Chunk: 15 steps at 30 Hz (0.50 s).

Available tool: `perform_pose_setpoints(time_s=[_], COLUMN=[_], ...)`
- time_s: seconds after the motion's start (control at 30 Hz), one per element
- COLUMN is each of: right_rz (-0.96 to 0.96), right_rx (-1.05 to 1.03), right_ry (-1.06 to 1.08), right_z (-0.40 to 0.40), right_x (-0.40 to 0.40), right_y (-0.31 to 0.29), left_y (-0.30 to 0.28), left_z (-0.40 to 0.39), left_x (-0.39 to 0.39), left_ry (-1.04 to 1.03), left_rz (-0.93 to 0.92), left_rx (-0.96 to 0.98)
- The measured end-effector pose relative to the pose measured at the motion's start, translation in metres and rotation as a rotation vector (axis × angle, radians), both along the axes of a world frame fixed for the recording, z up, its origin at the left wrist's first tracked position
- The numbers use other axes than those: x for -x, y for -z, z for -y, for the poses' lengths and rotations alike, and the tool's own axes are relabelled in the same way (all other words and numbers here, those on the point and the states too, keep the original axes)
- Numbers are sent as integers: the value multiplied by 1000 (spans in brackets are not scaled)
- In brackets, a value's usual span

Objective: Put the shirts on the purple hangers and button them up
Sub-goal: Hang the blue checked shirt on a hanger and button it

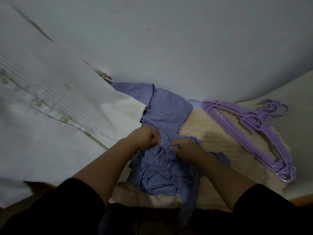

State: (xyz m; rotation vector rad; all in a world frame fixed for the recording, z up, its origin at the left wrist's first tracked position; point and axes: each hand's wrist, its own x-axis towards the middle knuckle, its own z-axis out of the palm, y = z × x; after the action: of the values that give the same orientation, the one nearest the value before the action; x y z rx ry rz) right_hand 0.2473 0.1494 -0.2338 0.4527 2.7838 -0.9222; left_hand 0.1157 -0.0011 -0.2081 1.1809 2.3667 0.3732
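A crumpled blue-and-white checked shirt (162, 173) lies in front of me on a beige blanket (225, 146). My left hand (145, 136) and my right hand (184, 148) both pinch its fabric near the top, close together. Behind it lies a blue striped shirt (162, 106) with its collar up. A large white buttoned shirt (50, 107) hangs or lies at the left and covers part of the striped one. A stack of several purple hangers (254, 133) rests on the blanket to the right, apart from both hands.
A pale wall (169, 39) rises directly behind the shirts. The blanket covers a grey bed surface (288, 92) that runs off to the right. A wooden edge (301, 200) shows at the lower right.
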Motion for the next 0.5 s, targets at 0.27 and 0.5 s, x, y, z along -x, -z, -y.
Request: perform_pose_setpoints(time_s=[0.27, 0.5], right_rz=[-273, -241], right_rx=[289, 104], right_ry=[379, 405], right_z=[-40, -55], right_x=[-23, -58], right_y=[-65, -84], left_y=[-35, -60], left_z=[-17, -14], left_x=[-10, -34], left_ry=[29, -51], left_rz=[-84, -127], left_rx=[54, -46])
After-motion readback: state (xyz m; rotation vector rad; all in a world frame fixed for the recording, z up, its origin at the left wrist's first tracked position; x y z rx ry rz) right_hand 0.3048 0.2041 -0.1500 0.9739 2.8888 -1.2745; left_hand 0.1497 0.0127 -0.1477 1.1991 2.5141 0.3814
